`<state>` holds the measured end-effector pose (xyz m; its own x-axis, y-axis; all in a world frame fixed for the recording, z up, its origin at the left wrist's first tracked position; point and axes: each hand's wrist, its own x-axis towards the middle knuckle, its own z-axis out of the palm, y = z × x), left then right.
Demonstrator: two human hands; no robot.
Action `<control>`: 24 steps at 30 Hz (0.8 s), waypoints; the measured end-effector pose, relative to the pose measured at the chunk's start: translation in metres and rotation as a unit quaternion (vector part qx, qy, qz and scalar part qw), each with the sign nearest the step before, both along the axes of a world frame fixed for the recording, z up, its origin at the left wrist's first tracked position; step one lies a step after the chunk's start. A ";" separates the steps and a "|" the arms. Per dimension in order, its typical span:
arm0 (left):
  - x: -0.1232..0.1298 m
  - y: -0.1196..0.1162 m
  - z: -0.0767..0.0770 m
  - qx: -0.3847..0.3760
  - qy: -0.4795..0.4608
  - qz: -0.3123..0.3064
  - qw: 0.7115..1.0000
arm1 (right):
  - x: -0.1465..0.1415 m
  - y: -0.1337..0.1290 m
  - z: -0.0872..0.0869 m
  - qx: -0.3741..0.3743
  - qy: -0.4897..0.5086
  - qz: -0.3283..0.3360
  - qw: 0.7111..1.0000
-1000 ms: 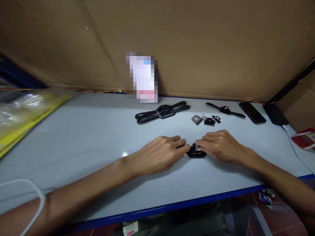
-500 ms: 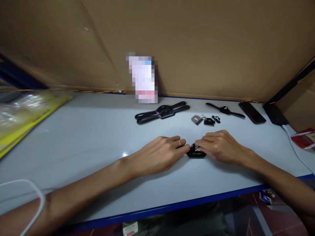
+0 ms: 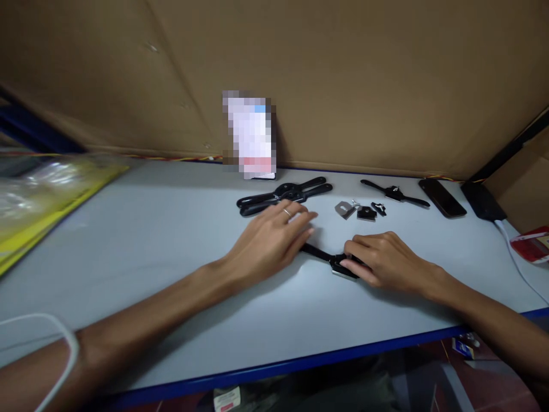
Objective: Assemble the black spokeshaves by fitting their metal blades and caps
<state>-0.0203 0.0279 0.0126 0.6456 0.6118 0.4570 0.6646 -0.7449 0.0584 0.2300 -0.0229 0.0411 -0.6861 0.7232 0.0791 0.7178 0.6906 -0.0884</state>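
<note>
A black spokeshave (image 3: 318,252) lies low over the table in front of me, its left handle and middle showing. My right hand (image 3: 381,257) grips it, fingers and thumb covering its right part. My left hand (image 3: 281,232) is off to the left with fingers stretched out, over the end of that left handle; whether it touches the handle is hidden. Just behind my left hand lie two black spokeshave bodies (image 3: 285,193) side by side. Beyond my right hand are a grey slotted blade (image 3: 344,210), a black cap plate (image 3: 366,213) and a small black part with a screw (image 3: 378,209).
Another spokeshave (image 3: 393,193) lies at the back right, left of a dark phone (image 3: 444,198) and a black device (image 3: 482,200) with a white cable. Plastic-wrapped yellow packaging (image 3: 64,194) covers the left end. A blurred upright screen (image 3: 253,137) leans on the cardboard wall.
My left hand has let go of the spokeshave and moved left and away from me, fingers opening. The spokeshave has turned slightly under my right hand, baring its left handle.
</note>
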 end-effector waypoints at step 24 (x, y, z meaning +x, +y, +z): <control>-0.019 0.032 -0.019 -0.030 0.074 0.043 0.996 | 0.010 0.005 0.014 -0.071 -0.059 -0.026 0.995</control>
